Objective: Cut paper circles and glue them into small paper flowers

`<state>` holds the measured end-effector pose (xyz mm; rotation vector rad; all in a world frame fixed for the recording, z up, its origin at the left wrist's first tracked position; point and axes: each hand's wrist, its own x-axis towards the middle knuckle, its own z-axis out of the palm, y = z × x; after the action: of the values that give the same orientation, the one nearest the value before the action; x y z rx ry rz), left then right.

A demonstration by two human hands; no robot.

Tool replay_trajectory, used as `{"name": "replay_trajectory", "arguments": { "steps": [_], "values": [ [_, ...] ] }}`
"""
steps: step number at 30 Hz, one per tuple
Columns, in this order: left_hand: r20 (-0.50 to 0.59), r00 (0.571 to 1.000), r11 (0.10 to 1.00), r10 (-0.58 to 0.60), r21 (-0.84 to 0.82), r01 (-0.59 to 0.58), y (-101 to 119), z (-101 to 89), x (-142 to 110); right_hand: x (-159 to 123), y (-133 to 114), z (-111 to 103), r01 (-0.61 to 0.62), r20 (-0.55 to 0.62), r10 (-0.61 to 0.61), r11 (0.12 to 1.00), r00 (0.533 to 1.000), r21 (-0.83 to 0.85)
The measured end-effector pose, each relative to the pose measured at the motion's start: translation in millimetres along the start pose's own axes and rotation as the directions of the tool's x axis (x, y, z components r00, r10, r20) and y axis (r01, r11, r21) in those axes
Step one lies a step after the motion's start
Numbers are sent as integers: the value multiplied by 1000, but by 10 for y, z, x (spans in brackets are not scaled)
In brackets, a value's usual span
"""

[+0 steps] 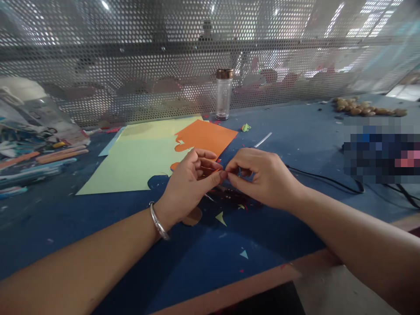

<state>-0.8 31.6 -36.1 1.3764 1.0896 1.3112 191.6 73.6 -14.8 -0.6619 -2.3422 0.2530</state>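
Note:
My left hand (192,183) is closed, thumb against fingers, on a small piece of orange paper of which only a thin edge shows. The thumb and forefinger of my right hand (262,175) pinch the same spot, fingertips meeting those of the left. Most of the piece is hidden by the fingers. Just behind the hands lies an orange paper sheet (206,135) with a ragged cut left edge. It overlaps a large pale green sheet (138,162). Under the hands are a brown rounded piece (193,217), a yellow-green paper scrap (221,218) and dark items I cannot make out.
A clear bottle with a brown lid (222,96) stands before the perforated metal screen (147,57). At left are a white-lidded bottle (42,109) and several pens (62,154). A string of brown beads (367,107) and a black cord (328,178) lie right.

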Motion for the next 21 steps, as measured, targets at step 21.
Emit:
{"name": "replay_trajectory", "arguments": {
  "steps": [21],
  "values": [
    [59,989,968,135,203,-144,9,-13,-58,-11,-32,-43,-20,-39,21,999,999,32]
  ]
}}
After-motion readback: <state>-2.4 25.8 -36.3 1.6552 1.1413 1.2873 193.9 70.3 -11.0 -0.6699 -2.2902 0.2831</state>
